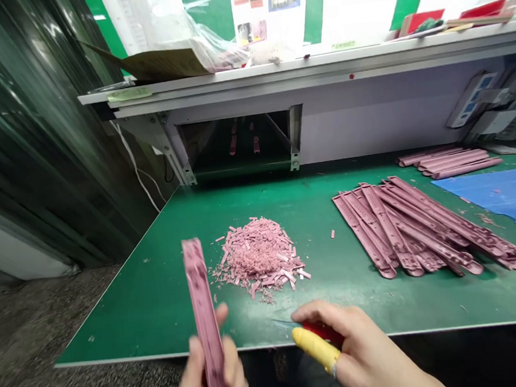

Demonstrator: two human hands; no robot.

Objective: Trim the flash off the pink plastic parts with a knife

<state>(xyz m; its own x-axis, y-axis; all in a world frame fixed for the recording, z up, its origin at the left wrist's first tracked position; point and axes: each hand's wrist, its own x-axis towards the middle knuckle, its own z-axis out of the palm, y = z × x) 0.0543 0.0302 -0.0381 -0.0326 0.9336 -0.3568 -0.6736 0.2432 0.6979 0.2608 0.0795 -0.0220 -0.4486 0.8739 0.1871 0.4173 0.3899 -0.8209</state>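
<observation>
My left hand (229,366) is wrapped round a long, narrow pink plastic part (202,302), held upright at the table's front edge, its hollow side towards me. In my right hand (364,347) is a knife (285,324) with a red handle and a thin pointed blade aimed left. A yellow cover sits on the right thumb. Blade and pink part are apart. Beyond the hands lies a heap of pink plastic scraps (261,254). To the right, a pile of similar long pink parts (407,228) lies on the green table (157,288).
More pink parts (455,160) lie at the back right, near a blue sheet (504,194). A conveyor belt (246,164) with a few pink pieces runs through an opening in the back wall. Above it is a shelf (319,66). A power strip (472,100) hangs at right.
</observation>
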